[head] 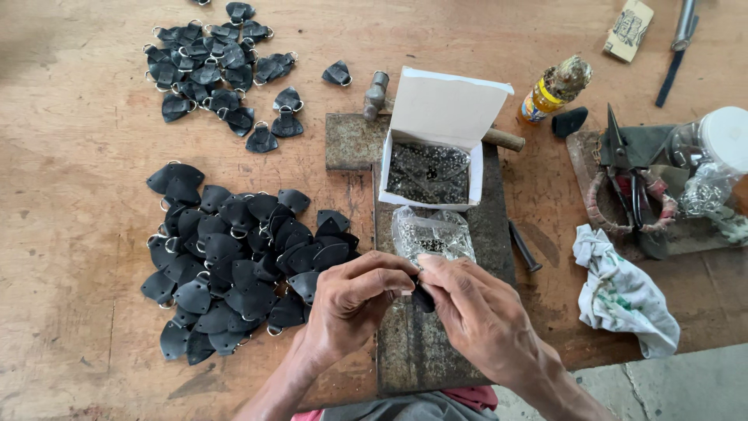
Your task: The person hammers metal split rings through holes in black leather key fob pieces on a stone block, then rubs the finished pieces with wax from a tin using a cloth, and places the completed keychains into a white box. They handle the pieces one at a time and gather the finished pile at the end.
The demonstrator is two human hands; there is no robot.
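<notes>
**Head view: both hands pinch one small black piece over the steel plate**

Head camera looks straight down on a worn wooden workbench [70, 117]. Near its front edge, the left hand [352, 300] and the right hand [475, 308] meet fingertip to fingertip, both closed narrowly on a small black leather piece [423, 298] held just above a dark steel plate [436, 351]. Only a sliver of the piece shows between the fingers, so its exact shape cannot be told.

Judging by its neighbours, the piece is light, thin and pliable — soft enough to fold, not fragile, and not slippery when dry. A pinch at the flat edges, thumb against forefinger, looks like the natural hold, keeping clear of any metal ring.

Just left of the hands lies a large heap of black leather tabs [234, 265], many with metal rings; a second, smaller heap [218, 66] sits toward the back left corner. Directly behind the hands rests a clear plastic bag of small metal parts [432, 234], and behind that an open white cardboard box [436, 148] holding more of them. A hammer [377, 92] lies partly hidden behind the box. Toward the right edge — a crumpled white rag [619, 292], scissors [631, 168], a small yellow bottle [549, 93] and a clear jar with a white lid [717, 144].
</notes>
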